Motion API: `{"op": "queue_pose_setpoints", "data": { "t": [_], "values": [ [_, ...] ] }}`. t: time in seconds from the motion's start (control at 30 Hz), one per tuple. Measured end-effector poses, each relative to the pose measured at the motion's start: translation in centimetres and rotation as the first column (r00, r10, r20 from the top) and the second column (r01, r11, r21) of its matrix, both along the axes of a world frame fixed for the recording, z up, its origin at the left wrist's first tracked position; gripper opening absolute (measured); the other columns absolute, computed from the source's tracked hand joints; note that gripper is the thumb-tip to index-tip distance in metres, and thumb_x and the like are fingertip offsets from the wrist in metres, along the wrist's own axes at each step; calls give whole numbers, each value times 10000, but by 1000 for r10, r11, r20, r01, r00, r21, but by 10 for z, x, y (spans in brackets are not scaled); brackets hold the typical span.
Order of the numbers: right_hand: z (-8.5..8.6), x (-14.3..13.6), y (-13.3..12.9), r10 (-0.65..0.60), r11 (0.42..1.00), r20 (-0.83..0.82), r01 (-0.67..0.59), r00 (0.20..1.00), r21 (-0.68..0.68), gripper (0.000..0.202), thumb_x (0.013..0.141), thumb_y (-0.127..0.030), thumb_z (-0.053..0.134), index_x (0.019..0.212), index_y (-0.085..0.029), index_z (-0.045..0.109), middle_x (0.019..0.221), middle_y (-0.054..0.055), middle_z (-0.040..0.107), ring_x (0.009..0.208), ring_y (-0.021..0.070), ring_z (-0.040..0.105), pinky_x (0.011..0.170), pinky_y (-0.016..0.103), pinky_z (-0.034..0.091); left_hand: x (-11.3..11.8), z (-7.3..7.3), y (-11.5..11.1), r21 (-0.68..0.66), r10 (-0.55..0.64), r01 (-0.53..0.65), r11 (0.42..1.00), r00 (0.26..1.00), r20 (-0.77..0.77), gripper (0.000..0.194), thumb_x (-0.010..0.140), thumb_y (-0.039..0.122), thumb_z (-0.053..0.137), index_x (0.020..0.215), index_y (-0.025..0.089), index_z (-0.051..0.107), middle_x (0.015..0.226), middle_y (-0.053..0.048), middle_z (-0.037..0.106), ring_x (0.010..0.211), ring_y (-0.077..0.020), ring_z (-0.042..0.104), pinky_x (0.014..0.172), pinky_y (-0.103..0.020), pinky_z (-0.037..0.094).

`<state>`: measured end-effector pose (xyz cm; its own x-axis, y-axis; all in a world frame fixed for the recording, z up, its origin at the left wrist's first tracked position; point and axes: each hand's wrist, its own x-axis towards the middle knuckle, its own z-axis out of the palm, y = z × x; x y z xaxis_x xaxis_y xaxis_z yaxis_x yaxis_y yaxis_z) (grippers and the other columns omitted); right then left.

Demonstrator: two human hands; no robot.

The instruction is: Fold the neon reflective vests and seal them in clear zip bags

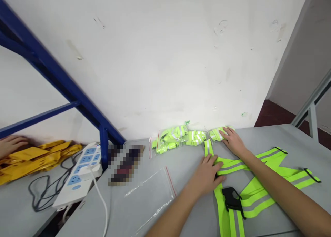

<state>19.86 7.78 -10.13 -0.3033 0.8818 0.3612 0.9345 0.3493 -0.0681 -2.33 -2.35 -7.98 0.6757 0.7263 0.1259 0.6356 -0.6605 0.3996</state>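
A neon-yellow reflective vest (248, 202) made of straps with grey stripes lies spread on the grey table. On its upper left part my left hand (207, 173) rests, fingers spread and open over the strap. A black plastic buckle (232, 199) is fixed to the vest just below that hand. Farther back, my right hand (234, 142) touches the right end of a bagged reflective strap bundle (216, 134) by the wall, its fingers stretched out on top. Left of it stand more bagged bundles (176, 135). A clear zip bag (152, 199) with a red seal line lies flat left of my left hand.
A white power strip (77, 175) with cables lies at the left, beside a blue metal frame (103, 126). Yellow straps (38, 157) and another person's hand (12, 145) are at the far left. A white wall (168, 57) closes the table's back. A blurred-out item (126, 164) lies near the frame.
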Motion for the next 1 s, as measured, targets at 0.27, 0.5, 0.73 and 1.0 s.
{"op": "queue_pose_setpoints", "data": {
  "t": [0.27, 0.5, 0.73, 1.0],
  "values": [
    [8, -7, -14, -166, 986, 35, 166, 985, 6, 456, 909, -288, 442, 1353, -201, 494, 1250, 156, 546, 1088, 326, 466, 820, 396, 445, -1, 10, 4, -11, 36, -35, 999, 998, 53, 207, 868, 396, 559, 874, 195, 604, 1063, -67, 601, 1027, -240, 488, 924, -398, 431],
    [31, -47, -38, -200, 980, 33, 200, 979, -13, 397, 882, -166, 419, 1266, -147, 516, 1329, 200, 504, 1238, 372, 392, 996, 560, 267, 5, 1, 2, 45, 56, -58, 997, 998, 37, 190, 829, 368, 612, 901, 193, 588, 1054, -79, 569, 1040, -266, 472, 926, -440, 420],
    [39, -76, -35, -150, 859, -155, 51, 977, -509, 322, 846, -500, 524, 825, -184, 584, 713, 53, 640, 604, 183, 569, 511, 264, 361, 5, 2, 4, -17, 1, 2, 1000, 986, 168, 245, 831, 331, 603, 1045, 213, 595, 1156, -91, 565, 1176, -290, 435, 998, -455, 391],
    [36, -80, -22, -168, 848, -127, 78, 977, -524, 313, 766, -351, 636, 532, -198, 495, 494, 18, 505, 498, 155, 496, 470, 257, 259, -8, -2, 23, -319, 327, -181, 930, 801, 501, 151, 815, 131, 417, 921, 215, 483, 1018, -35, 625, 946, -170, 584, 824, -320, 478]
  ]
}}
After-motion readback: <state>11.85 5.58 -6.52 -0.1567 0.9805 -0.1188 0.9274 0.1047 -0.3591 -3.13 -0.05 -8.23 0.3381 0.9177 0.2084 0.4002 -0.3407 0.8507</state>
